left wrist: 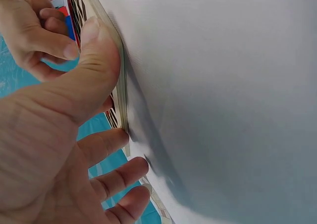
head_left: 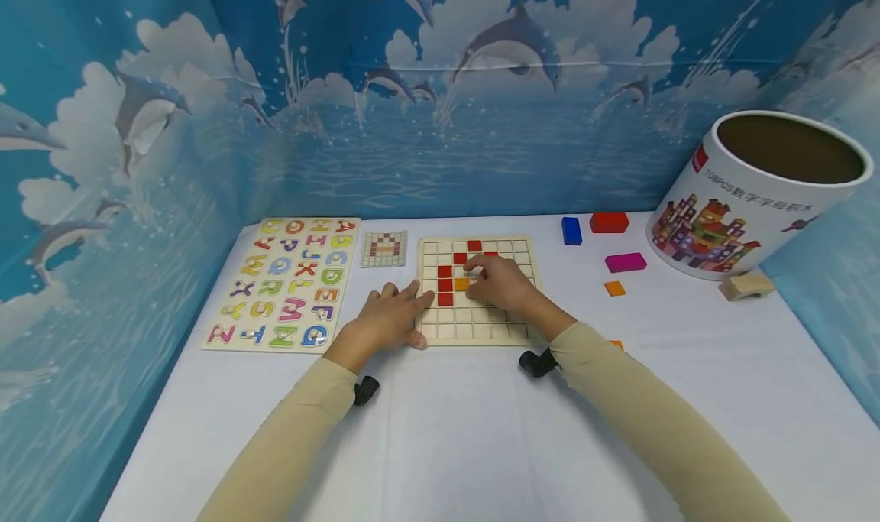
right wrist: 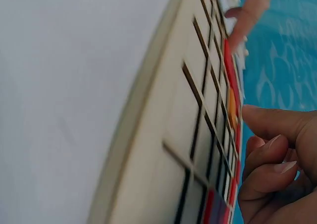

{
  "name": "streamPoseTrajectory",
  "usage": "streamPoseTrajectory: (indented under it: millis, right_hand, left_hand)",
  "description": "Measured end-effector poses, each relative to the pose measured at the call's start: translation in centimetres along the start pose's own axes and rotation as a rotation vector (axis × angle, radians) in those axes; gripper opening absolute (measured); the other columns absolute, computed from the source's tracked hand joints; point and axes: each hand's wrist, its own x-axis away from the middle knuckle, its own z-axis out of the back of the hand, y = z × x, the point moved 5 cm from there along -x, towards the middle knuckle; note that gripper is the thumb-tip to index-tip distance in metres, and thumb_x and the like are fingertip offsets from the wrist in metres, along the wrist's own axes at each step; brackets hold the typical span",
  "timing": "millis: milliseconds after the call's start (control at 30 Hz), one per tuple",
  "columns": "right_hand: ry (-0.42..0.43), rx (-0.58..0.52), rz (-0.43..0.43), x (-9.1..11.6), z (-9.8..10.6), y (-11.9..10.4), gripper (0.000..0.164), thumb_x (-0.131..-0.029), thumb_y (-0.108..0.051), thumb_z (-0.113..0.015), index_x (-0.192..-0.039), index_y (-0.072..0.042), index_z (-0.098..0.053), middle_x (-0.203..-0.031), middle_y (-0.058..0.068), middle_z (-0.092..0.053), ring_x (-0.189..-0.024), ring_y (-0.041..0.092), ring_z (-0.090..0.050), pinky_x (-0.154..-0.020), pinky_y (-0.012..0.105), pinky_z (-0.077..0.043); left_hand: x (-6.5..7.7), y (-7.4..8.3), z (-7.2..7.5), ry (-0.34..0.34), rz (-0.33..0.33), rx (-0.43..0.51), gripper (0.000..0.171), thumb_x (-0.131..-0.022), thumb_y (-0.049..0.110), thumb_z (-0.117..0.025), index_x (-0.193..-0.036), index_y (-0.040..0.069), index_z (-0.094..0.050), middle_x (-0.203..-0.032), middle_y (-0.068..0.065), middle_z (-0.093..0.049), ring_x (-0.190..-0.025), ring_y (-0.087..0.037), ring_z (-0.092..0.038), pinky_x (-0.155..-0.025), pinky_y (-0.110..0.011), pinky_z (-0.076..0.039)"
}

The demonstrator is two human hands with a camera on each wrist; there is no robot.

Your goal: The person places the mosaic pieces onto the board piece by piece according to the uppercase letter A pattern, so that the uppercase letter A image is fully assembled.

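A wooden grid board lies on the table with several red tiles and an orange tile on its squares. My left hand rests spread at the board's left side. Its thumb touches the board edge in the left wrist view. Over the upper middle of the board is my right hand, thumb and index finger apart beside the orange tile. In the right wrist view, one digit of the right hand reaches the board while other fingers curl; nothing shows between them. This hand hides some squares.
A small pattern card and an alphabet board lie left of the grid. To the right are a blue block, a red block, a magenta block, an orange piece, a wooden block and a large tub.
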Motion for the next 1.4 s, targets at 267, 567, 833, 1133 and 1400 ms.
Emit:
streamPoseTrajectory:
  millis: [267, 567, 833, 1133, 1400]
  right_hand:
    - [0.121, -0.051, -0.079, 4.4, 7.0, 5.5, 0.044, -0.099, -0.024, -0.068, -0.14, -0.01, -0.059, -0.109, 0.012, -0.062, -0.095, 0.028, -0.056, -0.072, 0.034, -0.048]
    - [0.194, -0.126, -0.288, 9.9, 13.0, 15.1, 0.064, -0.1, -0.034, -0.067, -0.152, -0.004, -0.043, -0.126, 0.019, -0.049, -0.106, 0.033, -0.049, -0.075, 0.03, -0.05]
    - [0.185, -0.071, -0.375, 10.5, 12.2, 17.9, 0.068, -0.095, -0.035, -0.073, -0.147, 0.001, -0.047, -0.127, 0.024, -0.049, -0.117, 0.041, -0.043, -0.086, 0.04, -0.048]
    - [0.206, 0.048, -0.358, 10.2, 11.6, 17.4, 0.056, -0.095, -0.023, -0.073, -0.14, 0.004, -0.053, -0.126, 0.028, -0.052, -0.117, 0.045, -0.046, -0.097, 0.055, -0.049]
    - [0.199, -0.024, -0.369, 10.1, 11.9, 17.7, 0.049, -0.096, -0.02, -0.073, -0.135, -0.001, -0.048, -0.112, 0.022, -0.053, -0.098, 0.034, -0.056, -0.079, 0.035, -0.055]
  left_hand:
    - [0.1, -0.1, -0.3, 0.002, -0.006, 0.013, 0.092, -0.085, 0.05, -0.074, -0.162, 0.026, -0.031, -0.17, -0.009, -0.02, -0.137, -0.034, -0.035, -0.106, -0.053, -0.032]
    - [0.4, -0.3, -0.3, 0.001, -0.003, 0.015, 0.091, -0.086, 0.049, -0.074, -0.162, 0.025, -0.031, -0.169, -0.01, -0.021, -0.142, -0.037, -0.031, -0.109, -0.056, -0.03]
    - [0.4, -0.1, -0.2, -0.002, -0.009, 0.016, 0.091, -0.086, 0.048, -0.074, -0.162, 0.024, -0.031, -0.169, -0.01, -0.02, -0.142, -0.037, -0.031, -0.109, -0.056, -0.03]
    - [0.2, 0.2, 0.0, 0.002, -0.02, 0.002, 0.09, -0.086, 0.049, -0.074, -0.162, 0.024, -0.032, -0.169, -0.011, -0.021, -0.139, -0.035, -0.033, -0.105, -0.054, -0.032]
    - [0.0, 0.3, 0.1, -0.012, -0.023, 0.003, 0.091, -0.087, 0.05, -0.073, -0.163, 0.025, -0.03, -0.17, -0.01, -0.02, -0.141, -0.036, -0.031, -0.108, -0.054, -0.031]
